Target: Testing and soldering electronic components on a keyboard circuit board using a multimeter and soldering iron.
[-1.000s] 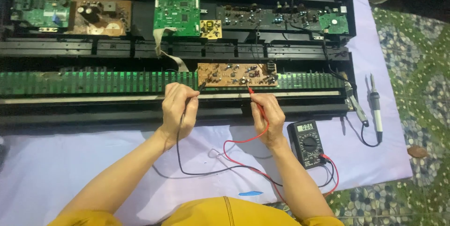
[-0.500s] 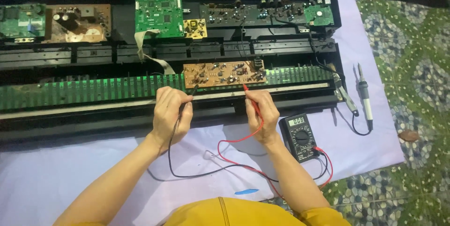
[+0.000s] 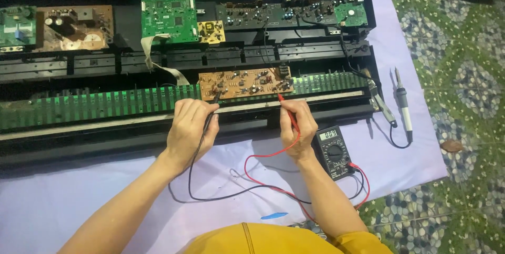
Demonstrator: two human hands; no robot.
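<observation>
My left hand (image 3: 190, 127) grips a black test probe (image 3: 211, 110) whose tip rests on the left end of a brown circuit board (image 3: 244, 82). My right hand (image 3: 298, 125) holds a red test probe (image 3: 287, 111) with its tip at the board's right lower edge. Black and red leads (image 3: 252, 180) run across the lilac cloth to a small black multimeter (image 3: 333, 152) just right of my right wrist. The brown board lies on a long green strip board (image 3: 105, 105) inside an opened black keyboard case (image 3: 158, 143).
Green (image 3: 169, 19), yellow (image 3: 211, 31) and brown (image 3: 73, 26) circuit boards sit at the back of the case. A soldering iron (image 3: 403, 104) and pliers (image 3: 383, 105) lie on the lilac cloth (image 3: 410, 148) at right. A blue chip (image 3: 274, 215) lies near my body. Pebbled floor borders the cloth.
The view has drifted, so the case sits further left and lower in frame. Both hands keep their probes on the brown board, the tips shifting only slightly.
</observation>
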